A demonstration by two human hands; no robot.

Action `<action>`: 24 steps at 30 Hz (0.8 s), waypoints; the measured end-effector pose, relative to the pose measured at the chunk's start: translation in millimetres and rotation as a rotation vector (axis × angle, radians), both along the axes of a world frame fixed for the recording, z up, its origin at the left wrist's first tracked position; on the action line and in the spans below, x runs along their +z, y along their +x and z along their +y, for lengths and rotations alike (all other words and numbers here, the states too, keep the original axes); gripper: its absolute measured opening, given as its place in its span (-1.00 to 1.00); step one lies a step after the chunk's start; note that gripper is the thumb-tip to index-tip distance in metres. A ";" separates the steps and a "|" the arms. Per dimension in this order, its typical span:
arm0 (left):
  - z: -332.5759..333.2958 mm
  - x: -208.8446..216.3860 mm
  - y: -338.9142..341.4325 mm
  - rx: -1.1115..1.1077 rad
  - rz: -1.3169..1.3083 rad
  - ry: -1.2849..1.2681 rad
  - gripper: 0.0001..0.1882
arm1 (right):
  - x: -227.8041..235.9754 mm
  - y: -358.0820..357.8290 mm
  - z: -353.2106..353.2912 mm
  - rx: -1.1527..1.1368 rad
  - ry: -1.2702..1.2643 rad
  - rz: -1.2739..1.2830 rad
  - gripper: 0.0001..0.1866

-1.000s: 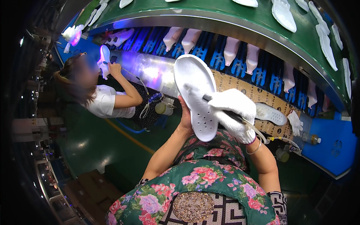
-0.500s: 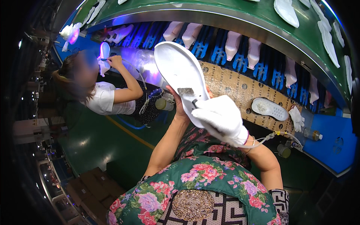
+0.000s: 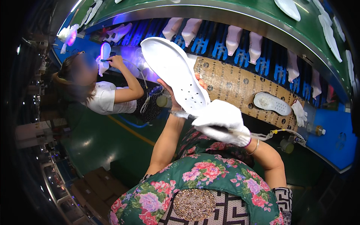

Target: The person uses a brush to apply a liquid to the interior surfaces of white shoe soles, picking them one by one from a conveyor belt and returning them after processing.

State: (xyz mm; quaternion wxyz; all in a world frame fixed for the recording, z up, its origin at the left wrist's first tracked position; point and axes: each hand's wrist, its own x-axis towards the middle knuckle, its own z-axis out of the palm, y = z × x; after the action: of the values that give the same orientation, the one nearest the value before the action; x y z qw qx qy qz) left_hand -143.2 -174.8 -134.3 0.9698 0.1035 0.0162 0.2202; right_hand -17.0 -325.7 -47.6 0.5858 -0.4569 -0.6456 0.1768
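Note:
A white shoe sole [image 3: 168, 69] with small dark holes at its lower end is held up, tilted, in front of me. My bare left hand [image 3: 174, 99] grips it from underneath, fingertips curling over its right edge. In a white glove, my right hand [image 3: 223, 122] is closed around a slim brush [image 3: 180, 114] with a hose at its back end. The pale brush head sticks out left of the glove, beside the sole's lower end and over my left wrist. Part of the handle is hidden by the glove.
Brown printed paper covers the bench [image 3: 221, 80], where another sole [image 3: 272, 104] and a white glove [image 3: 299, 113] lie. Behind it, pink shoe lasts [image 3: 233, 39] stand in blue holders. A co-worker [image 3: 108, 93] sits at left. The hose [image 3: 266, 136] runs right; a green conveyor [image 3: 240, 8] curves above.
The brush has come off the sole's inner face, moving down and left past its lower end. The sole has shifted slightly up and left, uncovering its holes.

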 end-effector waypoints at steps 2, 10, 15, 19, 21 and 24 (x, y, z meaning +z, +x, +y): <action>-4.4 17.3 8.3 0.087 -0.046 -0.057 0.28 | -2.3 5.5 2.5 -0.057 -0.050 0.083 -0.75; 7.2 19.4 2.3 0.042 0.113 0.011 0.23 | -4.8 -6.1 -0.6 0.055 -0.062 0.082 -0.78; 15.8 10.1 -5.7 -0.053 0.169 0.123 0.26 | -10.6 -1.1 4.3 -0.170 -0.048 -0.003 -0.73; 26.1 8.8 -1.4 -0.093 0.199 0.116 0.32 | -18.2 -15.3 0.4 -0.029 -0.005 -0.108 -0.72; 32.7 0.5 -5.4 -0.108 0.161 0.185 0.32 | -15.8 -16.8 -0.3 0.005 -0.005 -0.069 -0.77; 34.4 2.9 -7.2 -0.195 0.238 0.228 0.25 | -11.3 -3.9 -1.3 0.114 -0.263 0.241 -0.83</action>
State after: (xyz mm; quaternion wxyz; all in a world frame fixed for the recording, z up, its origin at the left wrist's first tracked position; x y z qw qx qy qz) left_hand -150.4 -140.5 -131.4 0.9598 0.2393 0.0955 0.1119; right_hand -20.9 -327.0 -58.9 0.5831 -0.4678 -0.5667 0.3462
